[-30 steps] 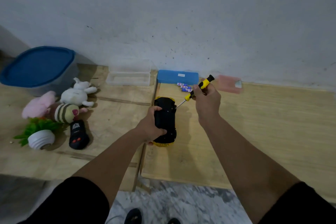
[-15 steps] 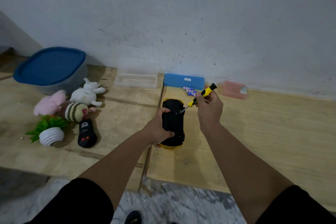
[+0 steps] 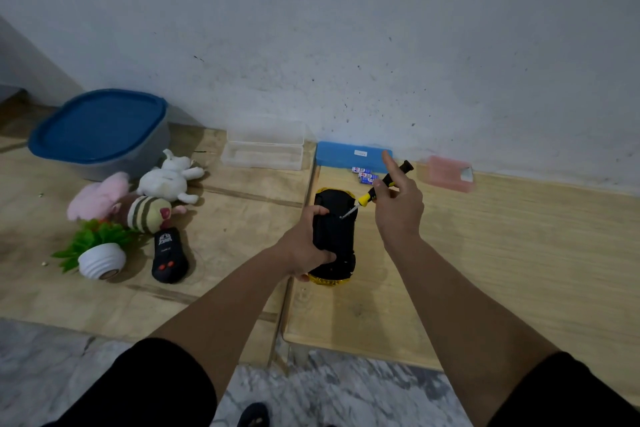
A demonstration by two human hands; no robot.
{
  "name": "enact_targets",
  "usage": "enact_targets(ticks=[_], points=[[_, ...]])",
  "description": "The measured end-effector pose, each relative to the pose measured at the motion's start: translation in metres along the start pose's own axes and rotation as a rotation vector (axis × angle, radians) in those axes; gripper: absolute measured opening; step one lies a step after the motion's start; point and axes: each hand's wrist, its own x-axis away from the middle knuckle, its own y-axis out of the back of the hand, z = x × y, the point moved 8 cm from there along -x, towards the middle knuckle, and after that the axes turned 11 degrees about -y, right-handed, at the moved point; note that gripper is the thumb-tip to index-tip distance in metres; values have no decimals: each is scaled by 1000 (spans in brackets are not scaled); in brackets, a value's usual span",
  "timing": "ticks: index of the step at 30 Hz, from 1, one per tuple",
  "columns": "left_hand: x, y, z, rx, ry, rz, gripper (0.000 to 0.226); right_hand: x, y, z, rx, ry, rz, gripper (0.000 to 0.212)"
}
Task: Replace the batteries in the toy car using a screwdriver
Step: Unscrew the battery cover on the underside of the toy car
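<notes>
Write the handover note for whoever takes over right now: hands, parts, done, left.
Left hand: clamps the toy car, which lies upside down on the wooden board.
Right hand: holds the screwdriver, index finger raised; tip is on the car's underside.
Batteries: loose by the blue case at the wall.
Done: car flipped, tool seated.
Left: undo the screw, open the cover, swap the batteries, close up. Whether the screw is loose cannot be told.

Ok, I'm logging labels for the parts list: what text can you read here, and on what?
Nothing reads clearly.
White label on the flat blue box: too small.
Blue-and-white printed batteries: blurred.
White logo on the black remote control: illegible.
Upturned black-and-yellow toy car: no text visible.
</notes>
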Motion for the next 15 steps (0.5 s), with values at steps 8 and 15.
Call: enact_targets(ticks=[8,15], points=[[-3,3,0,10,-5,10,75,-5,0,8,42,60,-26,40],[-7,5,-2,23,-11,12,75,-4,-5,9,45,73,-15,40]])
